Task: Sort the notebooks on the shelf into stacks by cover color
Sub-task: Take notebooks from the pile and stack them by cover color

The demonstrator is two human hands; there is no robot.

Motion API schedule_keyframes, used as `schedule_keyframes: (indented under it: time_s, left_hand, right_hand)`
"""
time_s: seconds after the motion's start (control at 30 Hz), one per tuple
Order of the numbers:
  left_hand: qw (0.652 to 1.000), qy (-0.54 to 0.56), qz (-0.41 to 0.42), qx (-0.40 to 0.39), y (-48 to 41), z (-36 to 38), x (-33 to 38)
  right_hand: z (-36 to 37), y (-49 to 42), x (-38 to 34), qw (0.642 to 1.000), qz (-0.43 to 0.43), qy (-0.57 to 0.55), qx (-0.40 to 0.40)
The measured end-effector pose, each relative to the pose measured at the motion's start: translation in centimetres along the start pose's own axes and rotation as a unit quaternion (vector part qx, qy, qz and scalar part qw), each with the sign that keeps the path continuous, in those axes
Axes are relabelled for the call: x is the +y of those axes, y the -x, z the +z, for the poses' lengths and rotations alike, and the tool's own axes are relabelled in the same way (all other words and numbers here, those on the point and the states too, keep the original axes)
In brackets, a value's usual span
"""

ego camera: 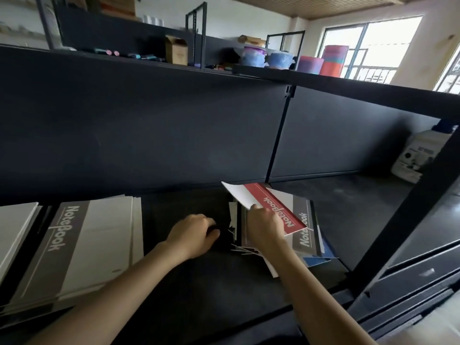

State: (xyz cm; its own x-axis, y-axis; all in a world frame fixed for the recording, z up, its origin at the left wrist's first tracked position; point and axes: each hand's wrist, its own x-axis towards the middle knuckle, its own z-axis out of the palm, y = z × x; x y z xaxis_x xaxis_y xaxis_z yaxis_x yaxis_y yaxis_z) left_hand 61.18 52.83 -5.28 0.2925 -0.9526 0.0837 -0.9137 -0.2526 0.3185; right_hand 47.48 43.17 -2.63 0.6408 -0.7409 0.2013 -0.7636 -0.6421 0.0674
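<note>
Matt dark metal shelf (149, 135), paper notebooks (99, 235)

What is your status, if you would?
Right hand pinches red notebook, tilted up over mixed pile. Left hand curled beside it, grip unclear. Nothing blocking.

Both bare forearms reach forward from below, side by side. The left hand (193, 235) lies knuckles up, fingers curled under; whether it grips anything is unclear. The right hand (265, 226) pinches the tilted red notebook (273, 207)

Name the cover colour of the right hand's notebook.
Red, white lettering: the thin rectangular paper notebook; head view.
</note>
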Motion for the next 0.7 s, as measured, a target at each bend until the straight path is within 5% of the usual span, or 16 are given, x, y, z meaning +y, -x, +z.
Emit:
schedule_keyframes:
  time_s: [0.1,0.17,0.2,0.27,0.33,0.4,0.43,0.57,0.7]
  left_hand:
    - [0.993,0.109,-0.044,0.007,0.6,-1.2,-0.2]
    - [0.957,0.265,-0.113,0.021,0.6,-2.2,-0.1]
    - [0.903,0.397,-0.163,0.013,0.7,-2.9,0.1]
    - [0.713,0.659,-0.239,-0.013,0.7,-4.5,0.0]
    - [0.549,0.801,-0.238,-0.029,1.3,-5.8,-1.4]
    - [0.443,0.871,-0.206,-0.053,2.5,-6.7,-3.1]
    - [0.419,0.884,-0.197,-0.063,3.2,-7.0,-3.7]
    - [0.431,0.885,-0.163,-0.062,6.2,-8.0,-5.9]
    - [0.541,0.826,-0.16,0.003,8.6,-10.5,-7.3]
  right_hand:
    - [-1.4,-0.2,1.3,0.983,0.082,-0.159,0.049]
    - [-2.0,0.1,1.5,0.968,0.068,-0.228,0.079]
    - [-2.3,0.4,1.3,0.959,0.051,-0.263,0.095]
    - [-2.7,1.2,0.7,0.938,0.007,-0.32,0.133]
    - [-2.5,1.8,0.1,0.913,-0.029,-0.354,0.201]
    - [-1.8,2.2,-0.6,0.886,-0.046,-0.381,0.259]
    - [-1.4,2.3,-0.9,0.878,-0.054,-0.386,0.276]
    - [-0.2,2.4,-2.4,0.871,-0.092,-0.356,0.327]
    - [-1.2,3.1,-5.5,0.886,-0.109,-0.319,0.317]
